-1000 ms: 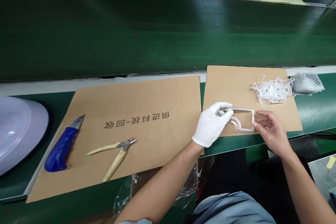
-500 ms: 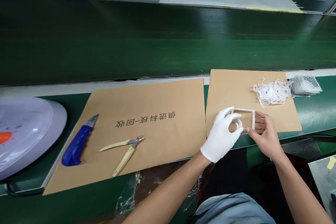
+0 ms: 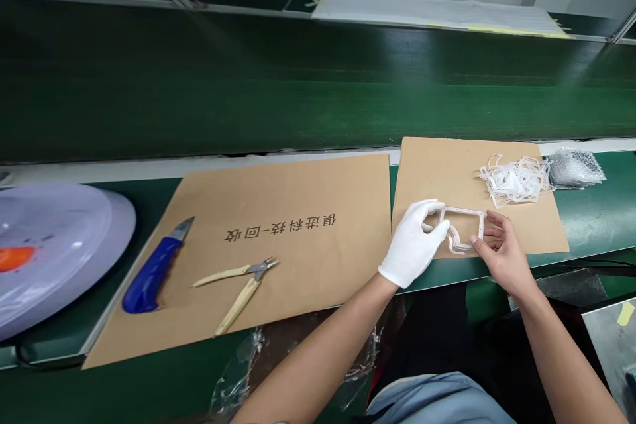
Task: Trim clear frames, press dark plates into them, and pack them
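Note:
Between my two hands is a white, roughly square plastic frame (image 3: 462, 211) with a curved notch at its lower left corner. My left hand (image 3: 415, 238), in a white glove, pinches its left side between thumb and fingers. My bare right hand (image 3: 501, 253) grips the right side, thumb at the front and fingers behind. Just beyond my right hand lies a tangled pile of thin white plastic frames or strips (image 3: 519, 179) on the right cardboard sheet (image 3: 434, 169). A bubble-wrap bundle (image 3: 576, 169) touches the pile's right side.
On the left cardboard sheet (image 3: 298, 192) lie a blue-handled knife (image 3: 154, 275) and cream-handled cutting pliers (image 3: 248, 281). A round lilac plastic piece (image 3: 74, 238) stands at far left. The green conveyor belt (image 3: 298, 99) runs behind. Clear plastic film (image 3: 238, 371) hangs below the table edge.
The plastic frame has turned or tilted in my hands, so its curved notch now shows below my left fingertips. My left thumb and fingers have drawn closer together. The view has shifted slightly.

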{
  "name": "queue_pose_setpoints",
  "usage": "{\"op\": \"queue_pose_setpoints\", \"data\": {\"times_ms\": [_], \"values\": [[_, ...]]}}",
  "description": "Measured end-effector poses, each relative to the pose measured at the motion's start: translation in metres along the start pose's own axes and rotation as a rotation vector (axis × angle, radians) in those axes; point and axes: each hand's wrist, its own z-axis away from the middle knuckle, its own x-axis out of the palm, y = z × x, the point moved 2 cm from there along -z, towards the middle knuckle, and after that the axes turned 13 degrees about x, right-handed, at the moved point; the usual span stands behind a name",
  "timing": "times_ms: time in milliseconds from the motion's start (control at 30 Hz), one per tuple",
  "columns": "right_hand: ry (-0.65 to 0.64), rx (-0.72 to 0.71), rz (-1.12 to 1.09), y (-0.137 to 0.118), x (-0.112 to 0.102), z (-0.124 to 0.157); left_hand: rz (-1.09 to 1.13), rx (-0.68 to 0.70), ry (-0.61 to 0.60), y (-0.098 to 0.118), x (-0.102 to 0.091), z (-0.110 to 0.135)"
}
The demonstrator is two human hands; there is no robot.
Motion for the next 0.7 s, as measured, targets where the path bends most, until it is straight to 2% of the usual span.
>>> {"op": "queue_pose_setpoints", "data": {"times_ms": [233,533,700], "values": [[-0.106,0.048,-0.146,-0.007,-0.01,-0.015,-0.008,-0.032,-0.02,-0.01,0.004,-0.011],[-0.132,0.127,-0.127,-0.013,-0.009,-0.034,-0.039,-0.034,-0.06,-0.009,0.004,-0.02],[-0.086,0.111,-0.092,-0.021,-0.009,-0.041,-0.023,-0.058,-0.076,-0.011,0.004,-0.027]]}}
